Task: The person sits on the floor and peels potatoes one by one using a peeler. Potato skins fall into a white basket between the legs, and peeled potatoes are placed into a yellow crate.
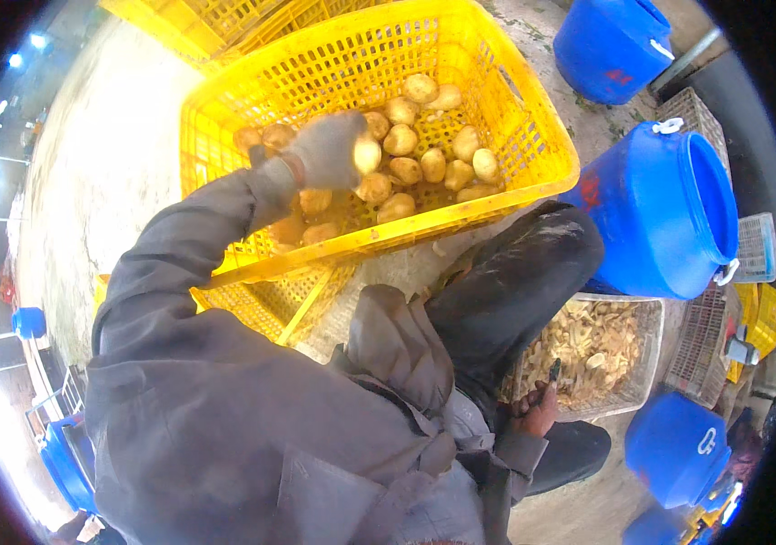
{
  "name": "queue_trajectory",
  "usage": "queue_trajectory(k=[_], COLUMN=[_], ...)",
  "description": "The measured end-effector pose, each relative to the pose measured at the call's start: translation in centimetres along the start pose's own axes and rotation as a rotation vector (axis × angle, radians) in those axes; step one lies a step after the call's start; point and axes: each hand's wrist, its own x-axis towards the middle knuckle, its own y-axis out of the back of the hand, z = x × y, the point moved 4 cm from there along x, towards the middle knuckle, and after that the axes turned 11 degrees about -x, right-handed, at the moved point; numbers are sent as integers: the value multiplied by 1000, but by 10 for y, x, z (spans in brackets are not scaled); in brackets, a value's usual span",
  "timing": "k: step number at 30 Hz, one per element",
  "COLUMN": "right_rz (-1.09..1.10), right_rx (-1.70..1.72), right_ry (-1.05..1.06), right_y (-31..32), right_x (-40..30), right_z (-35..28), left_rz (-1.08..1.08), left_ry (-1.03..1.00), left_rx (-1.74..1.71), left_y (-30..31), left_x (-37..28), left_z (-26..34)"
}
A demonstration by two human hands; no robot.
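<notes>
My left hand (329,151), in a grey glove, reaches into a large yellow plastic crate (388,235). Its fingers are curled and slightly blurred, right against a pale, round tuber (367,156); whether they grip it cannot be told. Several tan tubers (400,140) lie about the crate floor, mostly to the right of the glove. Down at the right, my bare right hand (536,410) is closed around a small dark-ended hand tool (555,370), perhaps a peeler or short knife. That tool points over a whitish bin (654,354) filled with peelings (585,340).
A blue plastic drum (654,211) stands close beyond my right knee (531,252). Further blue drums (613,51) (674,449) stand on the right side. More yellow crates (224,27) are stacked behind the large one, and another crate (279,306) lies below its near edge.
</notes>
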Motion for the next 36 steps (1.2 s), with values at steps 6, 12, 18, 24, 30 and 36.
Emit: queue_trajectory(k=[6,12,18,24,30,36], right_rz=[-9,84,158,113,275,405], right_rx=[-44,-645,-506,-263,-103,-448], right_ry=[87,629,620,497,661,855], right_y=[22,30,-2,-17,4,22], right_x=[22,70,17,-50,-81,-102], right_z=[19,55,9,-39,-68,-133], left_rz=[363,23,-630,-858,-1033,-1011], left_ry=[-43,-165,39,-21,-37,-279], left_rx=[-1144,-2194,-2691,-2429,-2215,-1928], left_y=[75,38,-58,-127,-171,-205], left_x=[-29,-118,-115,-84,-68,-69], left_z=[28,131,216,259,327,382])
